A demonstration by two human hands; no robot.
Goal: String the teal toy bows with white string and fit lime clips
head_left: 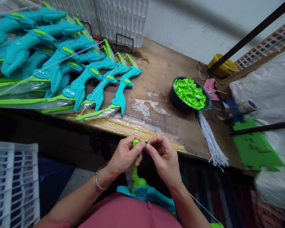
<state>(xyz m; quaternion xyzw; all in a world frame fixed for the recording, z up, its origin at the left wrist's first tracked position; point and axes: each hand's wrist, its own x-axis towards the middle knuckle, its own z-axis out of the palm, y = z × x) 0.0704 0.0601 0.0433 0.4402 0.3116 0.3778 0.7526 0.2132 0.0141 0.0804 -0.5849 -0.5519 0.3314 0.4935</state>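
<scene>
Toy bow [141, 191] before the pink shirt [128, 210], its green limb [135, 174] pointing away from the wearer; left hand [124, 155] grips the tip, right hand [166, 160] pinches closed just right, contents indiscernible.

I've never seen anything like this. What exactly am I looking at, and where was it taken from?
No robot here: a person works bare-handed, seen by a camera worn on their head, facing forward and down. The left hand holds the green tip of a teal-and-green toy bow; the right hand pinches beside it, on something too small to make out. On the table lie similar bows, a dark bowl of green pieces and a bundle of white cords.
</scene>
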